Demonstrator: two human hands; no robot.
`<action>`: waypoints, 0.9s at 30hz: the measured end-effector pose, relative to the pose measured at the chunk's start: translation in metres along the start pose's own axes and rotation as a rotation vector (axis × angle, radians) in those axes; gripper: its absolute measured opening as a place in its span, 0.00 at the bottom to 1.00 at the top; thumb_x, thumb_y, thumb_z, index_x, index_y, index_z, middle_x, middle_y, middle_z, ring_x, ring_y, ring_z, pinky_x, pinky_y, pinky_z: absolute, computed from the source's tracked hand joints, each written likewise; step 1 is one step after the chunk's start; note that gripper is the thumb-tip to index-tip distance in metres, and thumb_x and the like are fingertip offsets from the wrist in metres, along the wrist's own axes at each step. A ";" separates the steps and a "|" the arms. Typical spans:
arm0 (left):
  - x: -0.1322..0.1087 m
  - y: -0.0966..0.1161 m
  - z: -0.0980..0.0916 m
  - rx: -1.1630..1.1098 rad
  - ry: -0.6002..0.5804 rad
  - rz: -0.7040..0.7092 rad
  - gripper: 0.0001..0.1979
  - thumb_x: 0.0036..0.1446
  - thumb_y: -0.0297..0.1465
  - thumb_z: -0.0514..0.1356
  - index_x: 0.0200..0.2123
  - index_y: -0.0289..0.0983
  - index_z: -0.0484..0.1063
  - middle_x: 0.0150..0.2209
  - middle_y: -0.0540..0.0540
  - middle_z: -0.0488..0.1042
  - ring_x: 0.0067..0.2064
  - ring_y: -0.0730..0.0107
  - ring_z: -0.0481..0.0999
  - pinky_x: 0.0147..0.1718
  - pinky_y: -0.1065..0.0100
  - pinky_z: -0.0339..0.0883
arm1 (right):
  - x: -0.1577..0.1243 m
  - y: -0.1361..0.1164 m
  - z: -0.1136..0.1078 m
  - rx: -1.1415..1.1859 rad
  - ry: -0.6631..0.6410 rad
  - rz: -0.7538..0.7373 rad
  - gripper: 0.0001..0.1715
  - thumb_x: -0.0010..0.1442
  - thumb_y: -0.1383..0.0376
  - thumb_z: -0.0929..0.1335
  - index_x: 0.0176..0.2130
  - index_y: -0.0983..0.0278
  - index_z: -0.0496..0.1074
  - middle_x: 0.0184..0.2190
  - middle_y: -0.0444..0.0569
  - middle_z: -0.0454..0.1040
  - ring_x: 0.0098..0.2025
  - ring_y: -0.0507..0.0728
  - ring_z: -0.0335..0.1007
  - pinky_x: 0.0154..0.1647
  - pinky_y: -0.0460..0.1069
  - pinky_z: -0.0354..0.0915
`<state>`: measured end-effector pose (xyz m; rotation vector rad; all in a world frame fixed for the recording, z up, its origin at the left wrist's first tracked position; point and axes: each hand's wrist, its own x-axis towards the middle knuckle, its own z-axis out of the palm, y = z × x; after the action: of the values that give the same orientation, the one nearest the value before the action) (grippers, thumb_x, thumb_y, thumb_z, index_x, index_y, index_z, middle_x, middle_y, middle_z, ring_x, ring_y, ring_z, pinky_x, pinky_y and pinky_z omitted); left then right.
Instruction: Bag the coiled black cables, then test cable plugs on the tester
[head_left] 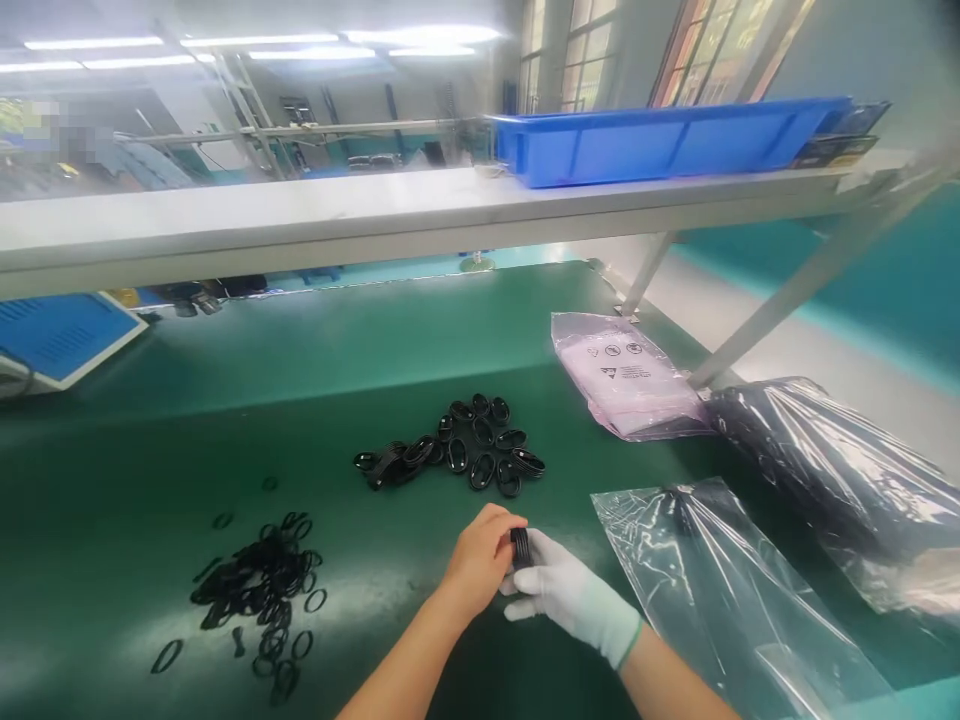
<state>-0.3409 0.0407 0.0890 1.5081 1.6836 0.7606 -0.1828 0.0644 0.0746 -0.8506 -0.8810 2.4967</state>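
Note:
In the head view, my bare left hand (484, 552) has its fingers closed on one side of a small black coiled cable (520, 548). On the other side, my right hand (566, 585), in a white glove, grips the same coil. The coil is seen edge-on, as several dark loops pressed together. Just beyond my hands lies a group of black oval coils (482, 470), some flat and some leaning on each other. To the left is a loose heap of thin black bands (262, 580), with a few single bands around it.
A clear plastic bag (720, 590) lies right of my hands, near a pink printed bag (622, 375) and a plastic-wrapped black bundle (840, 470). Above the green table (300, 345) runs a white shelf (337, 205) carrying a blue bin (660, 145). A blue-and-white box (64, 335) stands at left.

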 end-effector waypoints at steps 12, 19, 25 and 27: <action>0.037 -0.031 -0.009 0.468 0.069 -0.033 0.11 0.55 0.23 0.52 0.40 0.38 0.70 0.40 0.45 0.71 0.40 0.65 0.71 0.38 0.64 0.65 | 0.008 0.010 -0.015 -0.537 0.443 0.024 0.22 0.42 0.63 0.69 0.40 0.63 0.65 0.34 0.48 0.72 0.38 0.58 0.70 0.38 0.52 0.66; 0.055 -0.055 -0.041 0.728 -0.089 0.119 0.06 0.58 0.24 0.52 0.35 0.35 0.69 0.41 0.46 0.69 0.44 0.65 0.68 0.43 0.58 0.62 | 0.023 0.013 -0.011 -0.803 0.525 0.081 0.19 0.48 0.61 0.65 0.41 0.64 0.64 0.32 0.48 0.72 0.32 0.56 0.71 0.29 0.49 0.65; 0.007 -0.058 -0.072 0.724 -0.198 0.153 0.16 0.51 0.18 0.51 0.38 0.43 0.70 0.44 0.49 0.69 0.43 0.67 0.70 0.39 0.66 0.63 | 0.021 0.016 0.007 -1.127 0.588 0.125 0.16 0.48 0.63 0.65 0.40 0.63 0.66 0.37 0.52 0.71 0.40 0.61 0.69 0.39 0.55 0.64; 0.001 -0.059 -0.068 0.705 -0.164 0.101 0.22 0.50 0.19 0.52 0.47 0.44 0.66 0.47 0.48 0.67 0.45 0.64 0.69 0.38 0.66 0.64 | 0.021 0.016 0.013 -1.263 0.646 0.123 0.22 0.46 0.65 0.66 0.43 0.65 0.66 0.43 0.57 0.68 0.46 0.66 0.65 0.43 0.60 0.61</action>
<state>-0.4302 0.0374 0.0781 2.0689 1.8534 0.0619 -0.2087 0.0572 0.0634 -1.9147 -2.1240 1.2814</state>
